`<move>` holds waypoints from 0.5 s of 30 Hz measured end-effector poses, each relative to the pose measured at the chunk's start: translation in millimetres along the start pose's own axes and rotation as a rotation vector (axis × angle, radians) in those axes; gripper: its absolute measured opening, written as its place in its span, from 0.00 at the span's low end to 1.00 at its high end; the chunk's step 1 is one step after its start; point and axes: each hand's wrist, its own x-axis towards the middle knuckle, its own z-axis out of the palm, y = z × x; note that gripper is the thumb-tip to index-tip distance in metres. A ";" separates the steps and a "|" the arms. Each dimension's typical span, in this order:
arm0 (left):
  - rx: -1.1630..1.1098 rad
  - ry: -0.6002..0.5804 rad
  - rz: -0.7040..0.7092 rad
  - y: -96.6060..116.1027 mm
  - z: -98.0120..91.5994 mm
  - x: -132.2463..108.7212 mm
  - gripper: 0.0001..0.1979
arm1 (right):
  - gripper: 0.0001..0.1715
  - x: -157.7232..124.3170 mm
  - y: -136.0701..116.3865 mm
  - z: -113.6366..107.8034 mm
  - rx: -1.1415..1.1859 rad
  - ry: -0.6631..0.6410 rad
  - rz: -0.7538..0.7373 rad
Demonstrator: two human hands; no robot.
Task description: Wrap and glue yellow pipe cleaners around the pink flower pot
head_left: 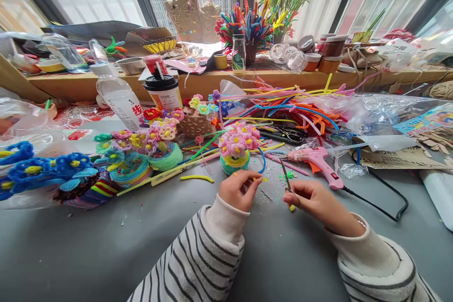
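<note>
My left hand [240, 189] pinches a small yellow piece [260, 179] between thumb and fingertips, just in front of a small pot of pink fuzzy flowers [239, 140] with a yellow and green coiled base. To the right, my right hand [313, 202] is closed on a pair of scissors [286, 177], whose blades point up and away from me. Under the right fingertips a small yellow bit [292, 208] lies on the grey table [276, 259]. A blue pipe cleaner [263, 160] curves beside the flower pot.
A pink glue gun [316, 163] with a black cord lies at the right. Further pots of fuzzy flowers [164, 146] stand left, near a plastic bottle [118, 96] and lidded cup [163, 92]. Pipe cleaners [283, 108] lie heaped behind, before a cluttered wooden ledge [205, 84].
</note>
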 end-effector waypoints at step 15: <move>-0.263 0.103 -0.108 -8.7 -19.7 -17.9 0.07 | 0.05 12.7 0.5 -12.7 -0.974 0.343 0.134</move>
